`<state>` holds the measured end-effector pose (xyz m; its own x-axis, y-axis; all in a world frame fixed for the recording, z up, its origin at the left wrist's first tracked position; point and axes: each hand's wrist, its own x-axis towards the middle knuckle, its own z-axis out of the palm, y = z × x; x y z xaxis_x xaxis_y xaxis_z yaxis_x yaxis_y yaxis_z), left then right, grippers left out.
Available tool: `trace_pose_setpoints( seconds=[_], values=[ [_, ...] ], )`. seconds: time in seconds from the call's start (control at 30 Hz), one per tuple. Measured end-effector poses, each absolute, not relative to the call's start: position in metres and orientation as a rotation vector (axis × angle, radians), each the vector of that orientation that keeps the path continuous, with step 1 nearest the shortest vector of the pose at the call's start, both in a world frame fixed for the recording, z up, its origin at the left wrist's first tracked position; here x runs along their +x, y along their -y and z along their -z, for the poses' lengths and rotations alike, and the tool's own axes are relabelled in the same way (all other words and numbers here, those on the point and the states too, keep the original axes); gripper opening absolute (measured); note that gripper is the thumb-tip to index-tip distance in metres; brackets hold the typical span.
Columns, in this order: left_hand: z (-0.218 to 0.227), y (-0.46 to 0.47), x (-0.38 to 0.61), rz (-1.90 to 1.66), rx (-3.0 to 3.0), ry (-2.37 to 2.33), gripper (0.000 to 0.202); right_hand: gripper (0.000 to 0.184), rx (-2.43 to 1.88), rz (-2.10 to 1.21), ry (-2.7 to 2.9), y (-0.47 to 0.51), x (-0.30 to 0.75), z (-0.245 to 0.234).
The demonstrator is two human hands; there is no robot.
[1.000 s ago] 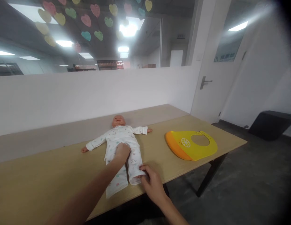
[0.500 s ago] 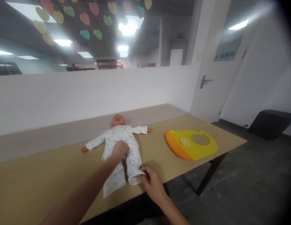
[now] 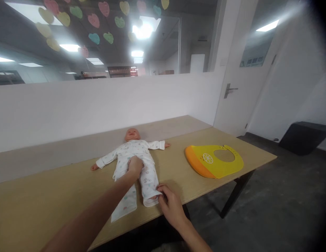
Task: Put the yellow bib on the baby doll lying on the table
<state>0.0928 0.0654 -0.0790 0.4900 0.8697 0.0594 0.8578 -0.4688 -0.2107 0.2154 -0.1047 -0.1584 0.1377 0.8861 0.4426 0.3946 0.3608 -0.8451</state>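
We have the doll (image 3: 133, 148) on its back on the table (image 3: 47, 196), directly under and beyond our hands. Its long axis runs away from us, leaning only slightly: head past our left hand, trouser hems toward us at the near edge.

Our hands are apart, spread along that axis. The left hand (image 3: 136, 166) is farther in, curled over the top of the printed trousers (image 3: 148, 178), where the legs meet; its fingertips are turned from us, so we cannot tell whether they grip cloth. The right hand (image 3: 172, 204) is lower and nearer us, thumb and forefinger closed on the outer side of one cuff (image 3: 150, 202). A bit of foot shows inside that opening.

The other trouser leg (image 3: 125, 206) lies flat below our left wrist, no foot visible at its hem; the left arm is nearer it. Yellow bib (image 3: 212, 162): flat, right of and beyond our right hand, untouched.
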Motion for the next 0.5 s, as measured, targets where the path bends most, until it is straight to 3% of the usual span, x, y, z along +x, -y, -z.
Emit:
trace_pose_setpoints(
  seconds=[0.33, 0.5],
  values=[
    [0.081, -0.066, 0.088, -0.012, -2.457, 1.605, 0.056, 0.022, -1.224, -0.518, 1.458, 0.108, 0.215, 0.156],
    [0.079, -0.057, 0.08, -0.104, -2.484, 1.605, 0.048, 0.021, -1.216, -0.517, 1.468, 0.108, 0.215, 0.156]
  ],
)
